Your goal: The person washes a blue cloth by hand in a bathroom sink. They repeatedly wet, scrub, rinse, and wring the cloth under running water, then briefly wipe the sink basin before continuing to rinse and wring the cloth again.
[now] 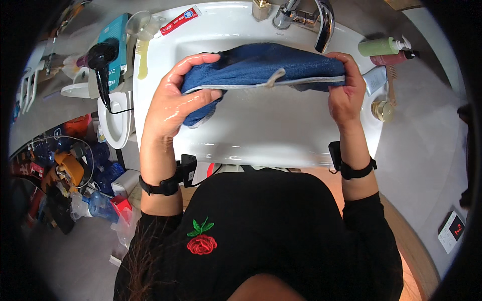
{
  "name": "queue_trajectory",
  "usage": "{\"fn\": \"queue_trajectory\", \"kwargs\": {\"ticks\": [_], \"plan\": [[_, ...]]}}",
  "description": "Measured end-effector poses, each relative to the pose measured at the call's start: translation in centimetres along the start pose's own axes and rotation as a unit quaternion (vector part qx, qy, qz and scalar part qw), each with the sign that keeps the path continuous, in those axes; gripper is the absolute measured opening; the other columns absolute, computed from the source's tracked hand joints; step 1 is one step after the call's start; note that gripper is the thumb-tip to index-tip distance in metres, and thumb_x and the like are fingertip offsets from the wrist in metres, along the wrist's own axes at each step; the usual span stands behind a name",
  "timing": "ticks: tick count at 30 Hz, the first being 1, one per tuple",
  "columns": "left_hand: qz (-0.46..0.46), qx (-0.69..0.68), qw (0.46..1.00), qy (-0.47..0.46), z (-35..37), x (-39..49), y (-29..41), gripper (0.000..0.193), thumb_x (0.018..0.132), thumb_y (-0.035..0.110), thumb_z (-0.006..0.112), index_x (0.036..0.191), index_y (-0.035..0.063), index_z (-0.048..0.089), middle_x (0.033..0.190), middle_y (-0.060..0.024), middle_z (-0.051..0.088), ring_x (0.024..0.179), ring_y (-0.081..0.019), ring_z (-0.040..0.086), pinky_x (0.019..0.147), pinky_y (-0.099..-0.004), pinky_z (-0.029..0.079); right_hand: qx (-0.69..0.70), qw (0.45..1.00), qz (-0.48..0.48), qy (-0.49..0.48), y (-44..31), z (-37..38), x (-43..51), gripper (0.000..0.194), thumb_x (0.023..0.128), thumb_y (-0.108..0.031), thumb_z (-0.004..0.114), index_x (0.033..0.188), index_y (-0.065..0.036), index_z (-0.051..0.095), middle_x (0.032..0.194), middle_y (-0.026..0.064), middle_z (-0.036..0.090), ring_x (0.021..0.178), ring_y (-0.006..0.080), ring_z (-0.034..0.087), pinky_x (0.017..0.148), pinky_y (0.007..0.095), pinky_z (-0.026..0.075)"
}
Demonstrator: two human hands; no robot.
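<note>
A wet blue towel point(256, 64) with a pale edge and a small hanging loop stretches between my hands above the white washbasin point(256, 128). My left hand point(177, 90) grips its left end, thumb in front and fingers behind, with a fold drooping below the thumb. The right end is pinched in my right hand point(346, 86), whose lower fingers are partly hidden by the cloth. Water glistens on my left hand. Behind the towel stands a chrome faucet point(324, 26), its spout curving down close to my right hand.
Along the basin's left rim lie a toothpaste tube point(180, 20), a clear cup point(142, 24) and a yellow comb point(142, 60). A black hair dryer point(101, 64) is farther left. Pump bottles point(378, 47), a pale tube point(375, 79), a brush point(392, 84) and a gold-lidded jar point(382, 111) sit at right.
</note>
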State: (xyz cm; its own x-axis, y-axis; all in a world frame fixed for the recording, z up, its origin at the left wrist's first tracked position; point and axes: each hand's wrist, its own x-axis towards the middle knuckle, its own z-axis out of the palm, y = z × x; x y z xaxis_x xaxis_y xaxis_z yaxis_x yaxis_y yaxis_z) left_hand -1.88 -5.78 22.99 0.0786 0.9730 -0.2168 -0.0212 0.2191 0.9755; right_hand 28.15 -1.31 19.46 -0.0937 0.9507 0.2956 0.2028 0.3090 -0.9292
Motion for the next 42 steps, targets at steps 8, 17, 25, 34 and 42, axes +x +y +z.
{"fn": "queue_trajectory", "kwargs": {"ticks": [8,17,25,34,42], "plan": [[-0.206,0.327,0.920,-0.064,0.9,3.6,-16.7,0.055,0.066,0.010,0.070,0.120,0.0070,0.059,0.109,-0.0213,0.063,0.094,-0.0302,0.062,0.087,-0.0329,0.048,-0.378,0.858,0.204,-0.283,14.4,1.3,-5.6,0.033,0.084,-0.016,0.054,0.115,-0.005,0.057,0.107,0.0222,0.061,0.100,0.0398,0.058,0.086,0.0449,0.047],[-0.142,0.234,0.962,-0.023,0.0,1.3,-12.3,0.020,0.088,0.016,0.063,0.099,-0.0002,0.067,0.076,-0.0040,0.066,0.067,-0.0101,0.058,0.064,-0.0259,0.048,-0.261,0.916,0.248,-0.178,9.8,-1.5,-6.5,0.036,0.084,-0.019,0.060,0.115,-0.001,0.060,0.103,0.0178,0.066,0.092,0.0299,0.063,0.083,0.0357,0.049],[0.230,0.426,0.870,0.093,-2.2,-2.0,2.6,0.029,0.089,0.011,0.059,0.117,0.0124,0.064,0.121,-0.0204,0.059,0.114,-0.0301,0.057,0.089,-0.0342,0.048,-0.152,0.985,-0.079,-0.012,-6.1,-7.0,-0.2,0.023,0.087,-0.005,0.056,0.108,0.001,0.063,0.098,0.0059,0.064,0.091,0.0141,0.058,0.085,0.0244,0.044],[0.001,0.435,0.900,-0.025,-2.5,3.5,-10.2,0.026,0.087,0.018,0.058,0.110,0.0091,0.066,0.098,-0.0195,0.066,0.092,-0.0369,0.062,0.083,-0.0410,0.050,-0.307,0.915,0.144,-0.218,6.1,-5.7,-5.2,0.035,0.087,-0.018,0.054,0.120,-0.010,0.060,0.117,0.0152,0.061,0.108,0.0346,0.057,0.094,0.0387,0.044],[-0.121,0.541,0.802,-0.224,-2.0,2.3,-13.6,0.037,0.087,0.037,0.063,0.099,0.0023,0.068,0.088,-0.0211,0.066,0.081,-0.0369,0.062,0.076,-0.0408,0.049,-0.354,0.826,0.283,-0.336,9.1,-6.2,-9.0,0.034,0.089,-0.025,0.053,0.118,-0.010,0.062,0.112,0.0175,0.062,0.104,0.0348,0.059,0.090,0.0390,0.045]]}}
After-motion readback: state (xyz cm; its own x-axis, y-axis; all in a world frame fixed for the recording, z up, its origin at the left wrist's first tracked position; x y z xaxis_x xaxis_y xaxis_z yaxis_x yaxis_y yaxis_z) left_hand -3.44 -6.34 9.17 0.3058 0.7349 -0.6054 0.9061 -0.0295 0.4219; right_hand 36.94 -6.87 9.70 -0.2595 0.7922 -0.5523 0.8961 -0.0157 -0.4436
